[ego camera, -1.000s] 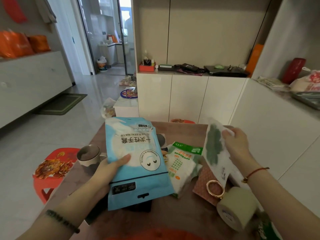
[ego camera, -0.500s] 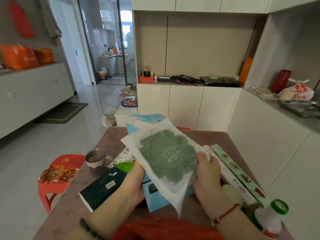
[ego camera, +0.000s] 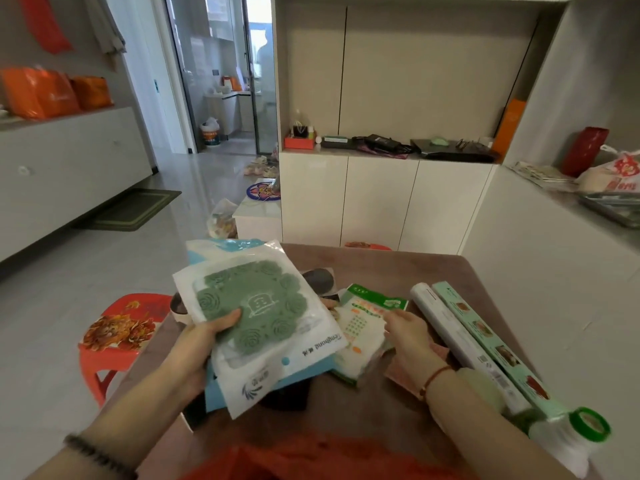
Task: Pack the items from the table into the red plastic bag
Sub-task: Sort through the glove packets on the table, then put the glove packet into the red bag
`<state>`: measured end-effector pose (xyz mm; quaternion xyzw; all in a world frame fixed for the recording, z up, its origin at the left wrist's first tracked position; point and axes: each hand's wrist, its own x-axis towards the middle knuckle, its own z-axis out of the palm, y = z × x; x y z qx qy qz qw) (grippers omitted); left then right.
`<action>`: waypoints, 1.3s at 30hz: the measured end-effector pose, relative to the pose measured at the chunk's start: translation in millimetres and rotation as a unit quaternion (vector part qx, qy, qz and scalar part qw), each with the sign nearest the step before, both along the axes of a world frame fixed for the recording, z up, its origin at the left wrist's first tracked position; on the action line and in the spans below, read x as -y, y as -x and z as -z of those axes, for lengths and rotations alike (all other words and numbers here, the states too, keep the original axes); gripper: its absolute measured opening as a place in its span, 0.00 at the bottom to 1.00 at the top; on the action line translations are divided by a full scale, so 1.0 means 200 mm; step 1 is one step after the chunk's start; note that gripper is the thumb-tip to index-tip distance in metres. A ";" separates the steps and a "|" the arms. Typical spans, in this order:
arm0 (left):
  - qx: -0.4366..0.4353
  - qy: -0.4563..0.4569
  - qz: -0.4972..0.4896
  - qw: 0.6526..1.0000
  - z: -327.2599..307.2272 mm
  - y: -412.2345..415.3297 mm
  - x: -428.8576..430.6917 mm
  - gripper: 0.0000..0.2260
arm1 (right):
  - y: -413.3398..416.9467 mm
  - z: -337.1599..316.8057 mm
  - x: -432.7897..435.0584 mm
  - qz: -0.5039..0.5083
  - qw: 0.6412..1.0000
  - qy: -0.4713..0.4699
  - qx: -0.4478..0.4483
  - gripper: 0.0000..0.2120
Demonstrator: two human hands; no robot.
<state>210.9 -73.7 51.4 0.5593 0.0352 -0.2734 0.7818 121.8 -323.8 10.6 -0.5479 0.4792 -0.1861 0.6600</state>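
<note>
Head view, your left grip (ego camera: 194, 344) pinching white plastic packet of green mat (ego camera: 256, 317), your right grip (ego camera: 412, 332) touching green-and-white packet (ego camera: 363, 327), closure unclear

Our right hand (ego camera: 412, 336) has left the green mat packet (ego camera: 252, 313) and moved across to the green-and-white packet (ego camera: 363, 327) on the table (ego camera: 415, 268). Our left hand (ego camera: 197, 344) now grips the mat packet alone, stacked on the blue packet (ego camera: 221, 245).

left: 1 dark beaded bracelet (ego camera: 100, 457) | right: 1 red cord bracelet (ego camera: 437, 375)
</note>
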 end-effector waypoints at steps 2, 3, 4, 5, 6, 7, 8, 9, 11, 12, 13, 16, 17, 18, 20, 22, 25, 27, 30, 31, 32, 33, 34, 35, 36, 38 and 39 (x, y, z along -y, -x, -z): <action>0.002 -0.009 0.010 1.000 0.03 -0.06 -0.02 0.19 | -0.09 0.16 0.10 -0.017 0.998 -0.010 -0.064 0.19; 0.004 -0.015 0.015 1.000 0.05 -0.09 -0.03 0.22 | -0.13 0.23 0.11 -0.034 0.996 -0.018 -0.082 0.20; 0.007 -0.020 0.019 1.000 0.06 -0.11 -0.04 0.23 | -0.17 0.31 0.12 -0.048 0.994 -0.019 -0.101 0.21; 0.010 -0.024 0.023 0.999 0.08 -0.13 -0.04 0.23 | -0.20 0.38 0.12 -0.054 0.991 -0.004 -0.123 0.22; 0.011 -0.026 0.029 0.999 0.09 -0.14 -0.04 0.23 | -0.24 0.43 0.12 -0.066 0.986 0.021 -0.152 0.23; 0.012 -0.024 0.034 0.999 0.10 -0.15 -0.04 0.22 | -0.27 0.49 0.12 -0.075 0.978 0.053 -0.189 0.27; 0.013 -0.021 0.039 0.999 0.11 -0.15 -0.04 0.20 | -0.29 0.54 0.12 -0.074 0.968 0.083 -0.226 0.31; 0.017 -0.020 0.043 0.999 0.12 -0.15 -0.04 0.17 | -0.30 0.58 0.12 -0.068 0.962 0.094 -0.246 0.35; 0.025 -0.015 0.048 0.998 0.12 -0.14 -0.03 0.13 | -0.30 0.60 0.11 -0.057 0.968 0.076 -0.232 0.32; 0.027 -0.013 0.050 0.998 0.12 -0.14 -0.03 0.13 | -0.30 0.60 0.11 -0.047 0.972 0.068 -0.220 0.28; 0.029 -0.010 0.053 0.998 0.12 -0.13 -0.03 0.12 | -0.28 0.60 0.11 -0.040 0.974 0.065 -0.215 0.23; 0.032 -0.006 0.058 0.998 0.10 -0.11 -0.04 0.11 | -0.25 0.56 0.13 -0.022 0.978 0.094 -0.186 0.16; 0.032 -0.006 0.059 0.998 0.09 -0.10 -0.04 0.11 | -0.24 0.53 0.12 -0.018 0.981 0.108 -0.162 0.14; 0.033 -0.005 0.061 0.998 0.08 -0.10 -0.04 0.12 | -0.23 0.48 0.11 -0.017 0.983 0.129 -0.133 0.10; 0.033 -0.007 0.064 0.997 0.05 -0.09 -0.06 0.13 | -0.21 0.34 0.10 -0.015 0.980 0.184 -0.076 0.04; 0.037 -0.018 0.062 0.997 0.01 -0.07 -0.07 0.15 | -0.15 0.16 0.08 -0.010 0.970 0.244 -0.017 0.03; 0.055 -0.010 0.048 0.997 -0.05 -0.02 -0.07 0.18 | 0.04 -0.21 0.02 0.029 0.942 0.316 0.113 0.05; 0.072 0.001 0.047 0.996 -0.11 0.04 -0.05 0.19 | 0.20 -0.45 -0.06 0.071 0.928 0.299 0.211 0.10; 0.108 0.016 0.075 0.991 -0.23 0.19 -0.03 0.15 | 0.44 -0.70 -0.18 0.048 0.931 0.177 0.317 0.11; 0.116 0.021 0.084 0.989 -0.27 0.25 -0.03 0.13 | 0.51 -0.75 -0.23 0.016 0.939 0.133 0.318 0.13; 0.122 0.026 0.094 0.988 -0.31 0.31 -0.03 0.12 | 0.58 -0.79 -0.29 -0.020 0.947 0.106 0.302 0.15; 0.127 0.032 0.107 0.986 -0.34 0.39 -0.04 0.12 | 0.63 -0.81 -0.34 -0.051 0.955 0.104 0.274 0.16; 0.132 0.039 0.121 0.983 -0.37 0.46 -0.05 0.13 | 0.67 -0.80 -0.40 -0.075 0.960 0.124 0.241 0.15; 0.132 0.047 0.134 0.981 -0.38 0.53 -0.06 0.14 | 0.71 -0.79 -0.45 -0.089 0.961 0.159 0.206 0.15; 0.126 0.054 0.142 0.980 -0.39 0.61 -0.07 0.15 | 0.75 -0.76 -0.49 -0.094 0.960 0.199 0.172 0.14; 0.104 0.068 0.150 0.981 -0.39 0.73 -0.11 0.15 | 0.83 -0.69 -0.56 -0.091 0.959 0.238 0.125 0.14; 0.097 0.069 0.153 0.981 -0.38 0.79 -0.14 0.13 | 0.87 -0.66 -0.58 -0.089 0.962 0.230 0.118 0.15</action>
